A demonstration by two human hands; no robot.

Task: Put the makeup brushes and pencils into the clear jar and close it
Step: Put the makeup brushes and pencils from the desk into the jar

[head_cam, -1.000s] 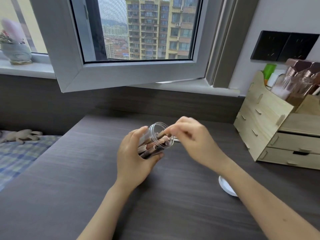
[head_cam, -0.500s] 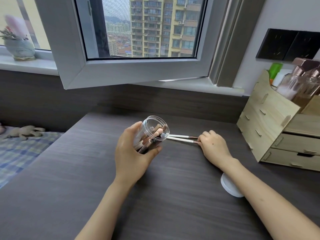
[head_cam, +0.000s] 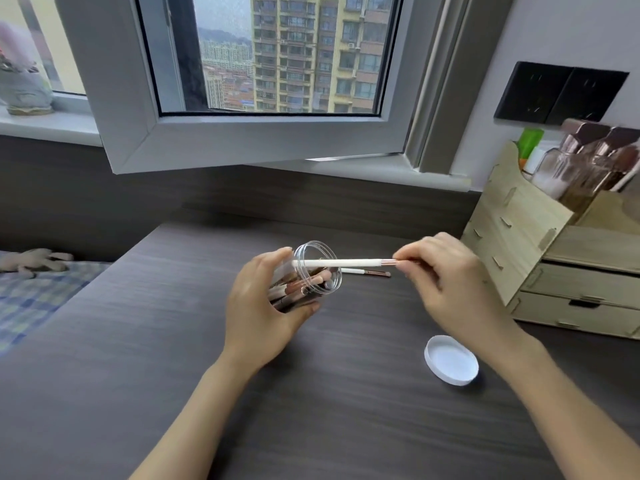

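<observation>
My left hand (head_cam: 258, 308) grips the clear jar (head_cam: 317, 268), tilted so its open mouth faces right; several brushes and pencils lie inside it. My right hand (head_cam: 446, 282) pinches a white-handled makeup brush (head_cam: 346, 262) by its copper ferrule end, held level, with the handle tip at the jar's rim. A second white brush (head_cam: 365, 272) lies on the dark desk (head_cam: 346, 410) just behind the jar. The white lid (head_cam: 451, 360) rests on the desk below my right wrist.
A wooden drawer organiser (head_cam: 540, 258) with bottles on top stands at the right edge of the desk. An open window sash (head_cam: 242, 140) hangs over the desk's back. A bed with a checked cover (head_cam: 31, 299) lies to the left.
My right hand picked one of the two white brushes off the desk and carried it left to the jar's mouth. The lid, earlier partly hidden by my arm, is now in full view.
</observation>
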